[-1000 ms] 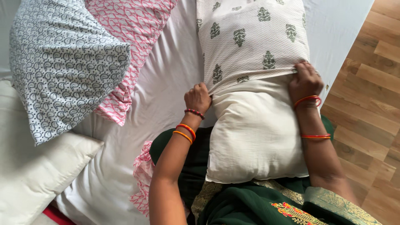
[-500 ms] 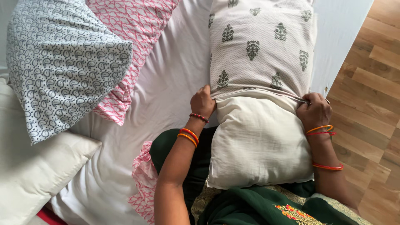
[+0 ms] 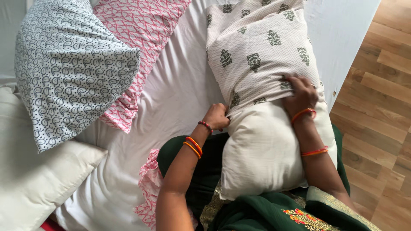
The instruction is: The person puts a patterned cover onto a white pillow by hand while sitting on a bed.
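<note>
White bed sheet [image 3: 180, 85] underneath; cream pillow [image 3: 261, 149] laid on bed, half inside printed cover [image 3: 257, 55]; cover edge gripped by left hand [image 3: 217, 116] & right hand [image 3: 299, 95]; grey pillow [image 3: 68, 72], pink pillow [image 3: 132, 38] beside.

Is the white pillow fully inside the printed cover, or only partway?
Partway. The printed cover wraps the far half; the white pillow shows bare below its hem, gripped by the left hand and right hand.
</note>
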